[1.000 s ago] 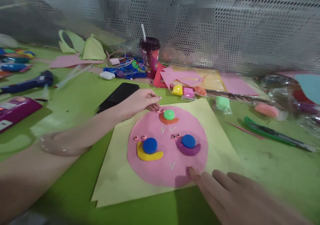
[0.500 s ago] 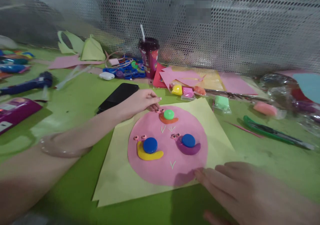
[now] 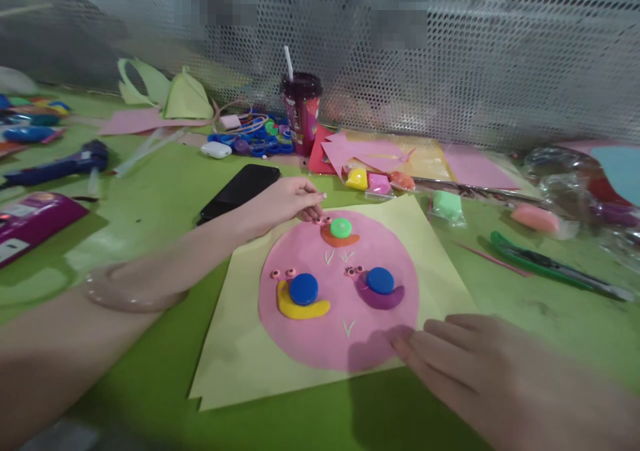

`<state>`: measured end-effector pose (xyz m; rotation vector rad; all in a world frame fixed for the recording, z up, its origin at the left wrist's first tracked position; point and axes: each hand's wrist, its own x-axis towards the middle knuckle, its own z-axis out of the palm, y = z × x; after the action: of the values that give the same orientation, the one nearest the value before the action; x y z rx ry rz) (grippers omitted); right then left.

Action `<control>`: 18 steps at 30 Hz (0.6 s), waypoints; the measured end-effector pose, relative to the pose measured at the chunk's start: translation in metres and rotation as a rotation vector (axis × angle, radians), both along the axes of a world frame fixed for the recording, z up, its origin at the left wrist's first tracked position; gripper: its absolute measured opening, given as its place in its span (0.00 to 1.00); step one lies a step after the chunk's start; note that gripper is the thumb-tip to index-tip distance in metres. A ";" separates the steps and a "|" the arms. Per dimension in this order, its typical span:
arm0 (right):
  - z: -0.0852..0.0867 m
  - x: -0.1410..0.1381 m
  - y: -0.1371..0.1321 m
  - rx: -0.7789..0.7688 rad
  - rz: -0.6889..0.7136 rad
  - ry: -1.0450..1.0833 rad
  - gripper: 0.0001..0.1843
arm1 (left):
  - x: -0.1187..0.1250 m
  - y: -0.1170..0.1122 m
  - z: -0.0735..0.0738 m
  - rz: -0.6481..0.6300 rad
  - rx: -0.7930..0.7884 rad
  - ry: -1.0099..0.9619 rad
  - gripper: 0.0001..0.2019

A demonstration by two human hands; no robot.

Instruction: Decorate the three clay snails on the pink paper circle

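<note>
A round pink paper disc (image 3: 320,337) lies on yellow paper sheets (image 3: 235,377). On it sit three clay snails: a yellow snail (image 3: 300,309) and a purple snail (image 3: 383,297) with blue caps as shells, and an orange snail (image 3: 340,239) with a green shell. Small pale V-shaped strips lie between them. My left hand (image 3: 290,204) is at the orange snail's pink eyes, thumb and fingertips drawn together; whatever they pinch is hidden. My right hand (image 3: 465,364), slightly blurred, rests its outstretched fingertips at the disc's lower right edge and holds nothing visible.
Behind the paper are a black phone (image 3: 240,191), a lidded cup with straw (image 3: 301,114) and bagged clay pieces (image 3: 379,184). A green-handled cutter (image 3: 555,264) lies right. A glue gun (image 3: 60,164) and purple device (image 3: 40,227) lie left. A perforated metal panel (image 3: 475,57) closes the back.
The whole view has shifted slightly, moving the scene a little to the right. Both hands keep nearly the same places relative to the disc; the snails have not visibly moved on it.
</note>
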<state>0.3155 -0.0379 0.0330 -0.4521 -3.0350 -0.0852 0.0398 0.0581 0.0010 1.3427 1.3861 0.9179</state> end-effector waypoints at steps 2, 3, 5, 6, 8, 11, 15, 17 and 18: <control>0.001 -0.003 -0.005 0.033 0.038 0.007 0.22 | -0.001 0.000 -0.001 -0.003 -0.002 -0.006 0.05; 0.001 -0.004 -0.008 0.052 0.046 0.018 0.22 | -0.001 0.001 -0.002 -0.006 -0.002 -0.010 0.05; 0.001 -0.004 -0.012 0.075 0.050 0.021 0.23 | -0.002 0.001 -0.003 -0.012 -0.001 -0.018 0.06; 0.000 -0.002 -0.014 0.083 0.048 0.015 0.23 | -0.002 0.001 -0.004 -0.014 0.000 -0.022 0.06; -0.002 0.004 -0.015 0.086 0.040 0.003 0.21 | -0.003 0.002 -0.005 -0.015 0.002 -0.028 0.06; -0.005 0.014 -0.013 0.039 0.003 -0.009 0.16 | -0.003 0.002 -0.006 -0.014 0.004 -0.033 0.05; 0.000 0.020 -0.006 -0.013 -0.023 0.014 0.16 | -0.002 0.001 -0.005 -0.009 0.003 -0.023 0.05; 0.005 0.018 -0.004 -0.044 -0.038 0.026 0.16 | -0.001 0.000 -0.003 -0.008 0.003 -0.016 0.05; 0.006 0.017 -0.004 -0.062 -0.047 0.024 0.16 | -0.001 0.000 -0.002 -0.009 0.004 -0.012 0.05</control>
<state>0.3322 -0.0423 0.0395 -0.5249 -3.0109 0.0113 0.0388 0.0578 -0.0014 1.3429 1.3686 0.9218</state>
